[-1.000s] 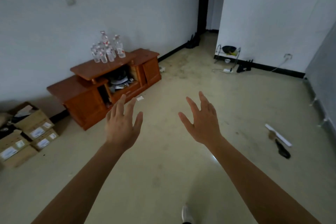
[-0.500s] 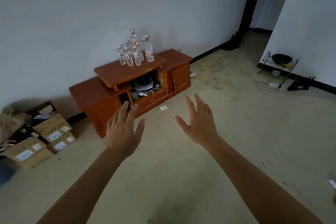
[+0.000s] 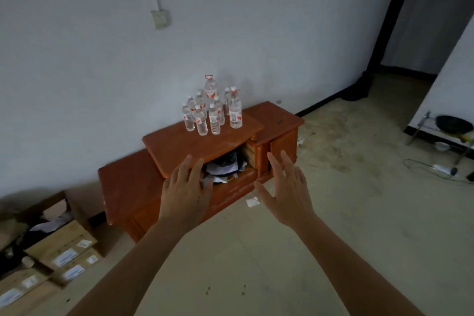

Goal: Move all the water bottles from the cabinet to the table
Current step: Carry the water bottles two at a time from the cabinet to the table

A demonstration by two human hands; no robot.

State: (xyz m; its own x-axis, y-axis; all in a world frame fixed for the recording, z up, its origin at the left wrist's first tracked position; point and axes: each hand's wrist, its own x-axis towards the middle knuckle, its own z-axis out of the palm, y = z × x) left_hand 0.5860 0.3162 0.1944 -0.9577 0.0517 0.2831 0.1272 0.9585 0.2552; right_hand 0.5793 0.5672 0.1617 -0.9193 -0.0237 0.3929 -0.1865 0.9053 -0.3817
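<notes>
Your left hand and right hand hung empty, fingers spread, well short of the water bottles clustered upright on the cabinet beyond your fingertips; you did best to step close and grip the nearest bottles low, sparing their neighbours.

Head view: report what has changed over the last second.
The view has turned left and closed in on the orange-brown wooden cabinet. The open left hand and right hand now overlap its front, holding nothing. The clear plastic water bottles stay clustered on top, untouched.
</notes>
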